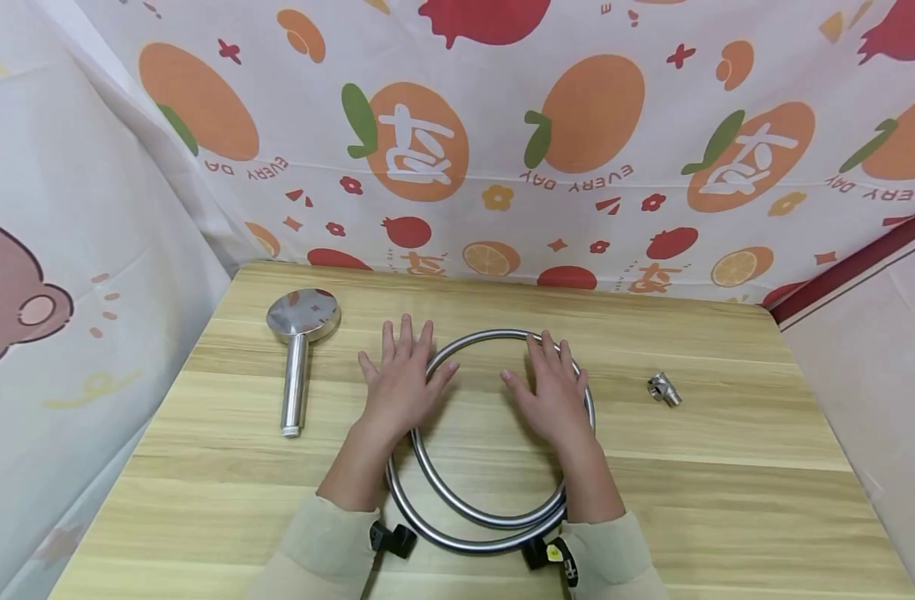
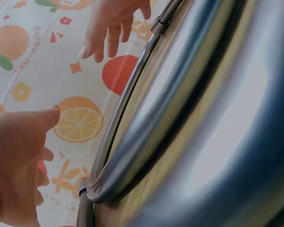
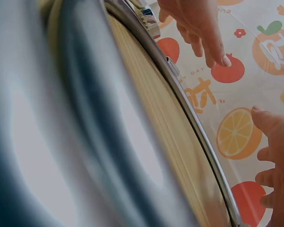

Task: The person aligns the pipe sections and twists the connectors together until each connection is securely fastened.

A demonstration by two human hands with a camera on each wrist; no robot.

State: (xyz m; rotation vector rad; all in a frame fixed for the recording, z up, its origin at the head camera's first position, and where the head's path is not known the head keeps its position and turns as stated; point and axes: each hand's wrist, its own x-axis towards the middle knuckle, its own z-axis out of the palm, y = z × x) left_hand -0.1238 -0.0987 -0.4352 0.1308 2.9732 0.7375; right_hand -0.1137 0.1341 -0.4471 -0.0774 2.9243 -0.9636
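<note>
A coiled silver shower hose (image 1: 468,510) lies on the wooden table, looped more than once. My left hand (image 1: 399,387) is over the left side of the coil with its fingers spread and nothing in them. Over the right side is my right hand (image 1: 557,404), fingers spread too and holding nothing. Both wrist views show the hands raised off the hose, with its shiny curves large and blurred up close. To the left of my left hand lies a chrome hand shower (image 1: 296,383), its round head pointing away from me.
A small metal connector fitting (image 1: 663,389) lies on the table (image 1: 742,467) to the right of the coil. Behind the table hangs a fruit-print cloth (image 1: 502,225), and another printed cloth (image 1: 90,250) hangs along the left side.
</note>
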